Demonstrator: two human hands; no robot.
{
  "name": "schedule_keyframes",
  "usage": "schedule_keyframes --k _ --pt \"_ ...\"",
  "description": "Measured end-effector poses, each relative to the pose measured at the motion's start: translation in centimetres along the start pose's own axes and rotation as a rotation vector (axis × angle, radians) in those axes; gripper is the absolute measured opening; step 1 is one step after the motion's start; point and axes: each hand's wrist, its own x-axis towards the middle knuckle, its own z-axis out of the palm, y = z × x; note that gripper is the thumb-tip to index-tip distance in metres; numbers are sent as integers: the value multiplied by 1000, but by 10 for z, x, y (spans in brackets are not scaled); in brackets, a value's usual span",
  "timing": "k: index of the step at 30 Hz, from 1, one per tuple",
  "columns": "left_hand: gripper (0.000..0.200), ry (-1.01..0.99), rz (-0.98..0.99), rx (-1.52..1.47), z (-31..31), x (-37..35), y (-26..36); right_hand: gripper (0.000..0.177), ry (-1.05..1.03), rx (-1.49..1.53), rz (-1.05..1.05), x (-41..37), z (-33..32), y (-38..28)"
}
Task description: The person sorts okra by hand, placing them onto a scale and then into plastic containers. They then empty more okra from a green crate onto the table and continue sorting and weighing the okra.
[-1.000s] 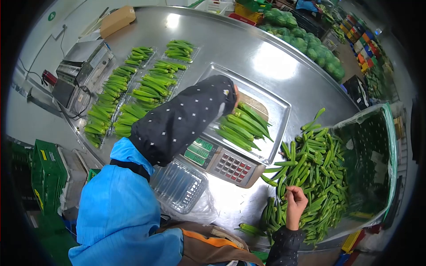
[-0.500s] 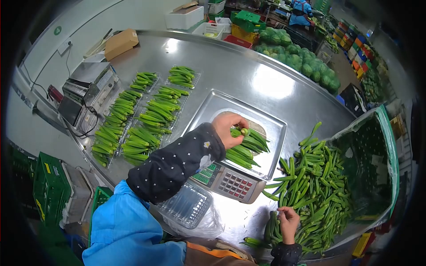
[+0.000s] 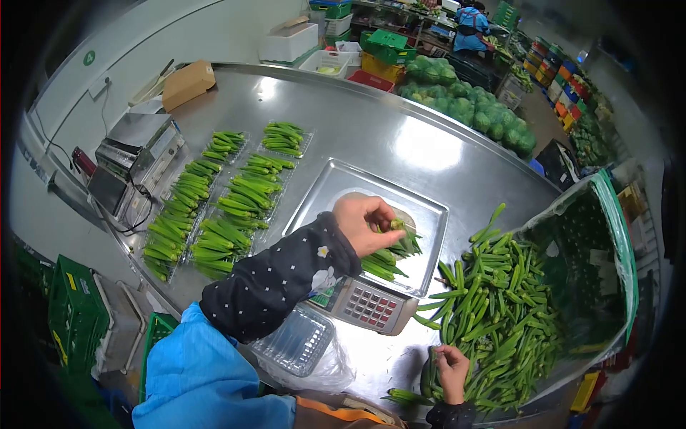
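Above the steel tray (image 3: 437, 247) of a weighing scale (image 3: 368, 306), my left hand (image 3: 366, 227) is closed on an okra pod (image 3: 397, 224), its stem end showing at the fingertips. More okra (image 3: 382, 266) lies on the tray under that hand, partly hidden by it. My right hand (image 3: 451, 372) is at the near left edge of a large okra pile (image 3: 500, 314). Its thumb and fingers are pinched together; what they hold, if anything, I cannot make out. Darker okra (image 3: 429, 375) lies right beside those fingertips.
Clear trays filled with okra (image 3: 250, 193) stand in two rows on the left. Stacked empty plastic trays (image 3: 296, 339) sit before the scale. A tipped, lined green crate (image 3: 622, 243) borders the pile. A wrapping machine (image 3: 139, 154) stands far left; a person in blue (image 3: 471, 28) is behind.
The camera view has shifted slightly. My left hand has lifted the pod a little off the okra on the tray. My right hand stays at the pile's edge, still pinched.
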Motion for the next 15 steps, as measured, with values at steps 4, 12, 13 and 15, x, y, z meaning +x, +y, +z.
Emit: schedule_keyframes --k 4,12,13,15 --pt "22 -128 -151 -303 14 -23 22 29 33 -5 -30 8 8 -90" --pt "23 -458 -389 -457 65 -98 59 39 -431 191 127 -22 -7 -161" --pt "20 -470 -367 -502 70 -106 58 31 -325 259 79 -32 -3 -159" --pt "20 -523 -367 -512 73 -116 58 30 -283 230 98 -48 -11 -158"
